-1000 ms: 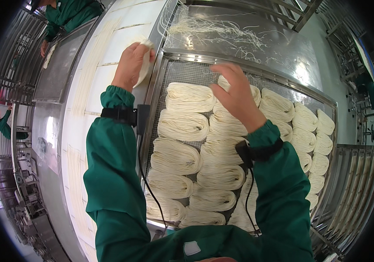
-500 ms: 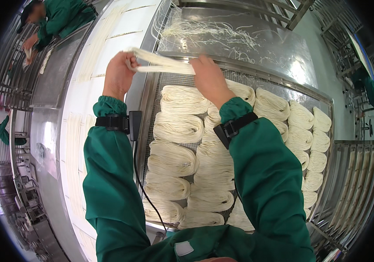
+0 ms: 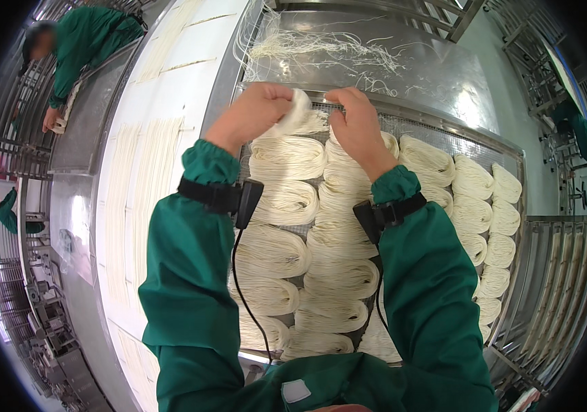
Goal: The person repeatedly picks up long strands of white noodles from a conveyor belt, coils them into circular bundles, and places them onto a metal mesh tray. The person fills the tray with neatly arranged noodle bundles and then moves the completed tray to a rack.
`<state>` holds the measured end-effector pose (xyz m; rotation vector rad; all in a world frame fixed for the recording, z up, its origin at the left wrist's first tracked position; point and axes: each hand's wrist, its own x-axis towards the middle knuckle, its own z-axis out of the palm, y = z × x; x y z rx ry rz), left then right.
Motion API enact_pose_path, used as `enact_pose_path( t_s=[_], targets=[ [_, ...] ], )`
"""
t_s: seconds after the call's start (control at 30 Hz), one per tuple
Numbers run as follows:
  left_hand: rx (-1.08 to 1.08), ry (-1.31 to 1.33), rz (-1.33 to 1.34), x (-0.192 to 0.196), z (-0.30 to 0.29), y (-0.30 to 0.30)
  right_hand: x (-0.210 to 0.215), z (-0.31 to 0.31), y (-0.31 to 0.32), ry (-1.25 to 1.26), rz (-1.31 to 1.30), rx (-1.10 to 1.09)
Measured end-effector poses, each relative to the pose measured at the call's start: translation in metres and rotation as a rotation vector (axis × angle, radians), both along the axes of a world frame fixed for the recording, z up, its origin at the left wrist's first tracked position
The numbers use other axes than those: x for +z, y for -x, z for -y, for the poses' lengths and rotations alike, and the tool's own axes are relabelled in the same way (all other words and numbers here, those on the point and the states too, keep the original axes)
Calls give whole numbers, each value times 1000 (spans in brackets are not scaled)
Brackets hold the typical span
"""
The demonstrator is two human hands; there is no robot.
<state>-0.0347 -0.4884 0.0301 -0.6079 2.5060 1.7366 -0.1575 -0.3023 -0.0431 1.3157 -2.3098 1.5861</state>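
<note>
My left hand [image 3: 259,113] is closed on a folded bundle of pale noodles [image 3: 298,110] over the far left corner of a mesh tray [image 3: 389,123]. The bundle's loose end hangs down to the mesh. Close by on the right, my right hand [image 3: 360,130] has its thumb and forefinger apart, with nothing seen between them. Folded noodle bundles [image 3: 286,158] lie in columns on the tray below and beside my hands. My right hand partly hides the far bundles of the second column.
Left of the tray runs a white belt [image 3: 197,89] carrying long straight noodle strands [image 3: 159,158]. Beyond the tray, a steel table [image 3: 444,69] holds loose noodle scraps [image 3: 327,48]. A co-worker in green [image 3: 91,41] bends over a bench at far left. Racks [image 3: 554,275] stand at right.
Both hands have moved right, the left one farther, and the stretched noodle bundle is now folded up in my left hand. My right hand has let go of it.
</note>
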Motion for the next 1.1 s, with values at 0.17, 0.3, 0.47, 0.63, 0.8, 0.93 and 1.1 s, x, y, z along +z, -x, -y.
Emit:
enact_pose_path(
  t_s=[0.17,0.3,0.47,0.63,0.8,0.93,1.1],
  targets=[
    [131,440,-339,-47,5,5,-4,5,-7,54,-163,35],
    [291,947,-313,-82,18,-11,-20,18,-15,-143,-420,8],
    [345,1020,-189,-99,22,-18,-21,13,-13,-328,-134,-67],
    [563,661,-355,-79,7,-41,3,-80,-5,21,-198,-88],
    [388,713,-429,-46,-103,-180,16,-337,-13,-191,-323,-382],
    [439,506,-436,-38,-258,-335,6,-545,-65,-704,-248,-941],
    [553,-165,-194,-76,-393,-438,-52,-658,-97,-772,263,-869]
  ],
)
